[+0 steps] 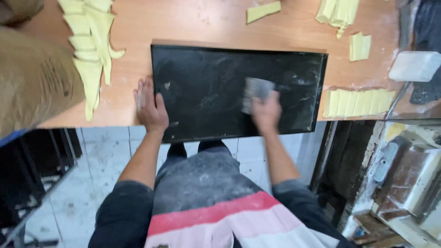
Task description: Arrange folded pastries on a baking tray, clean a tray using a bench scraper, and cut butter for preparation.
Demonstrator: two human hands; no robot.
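A black tray (pixel 206 82) lay flat on the wooden table (pixel 193 25), its near edge overhanging the table's front. The left hand (pixel 150 108) rested open, palm down, at the tray's left edge. The right hand (pixel 266 110), blurred, gripped a grey cloth (pixel 257 89) pressed on the tray's surface. Yellow dough strips (pixel 92 41) lay well left; a row of cut pieces (pixel 358 102) sat just beside the tray's right edge.

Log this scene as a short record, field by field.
Surface: wooden table
Centre: black tray, overhanging the near table edge
Left hand: flat on the table at the tray's left rim
Right hand: presses a grey cloth on the tray; blurred
Around: yellow dough strips, brown sack
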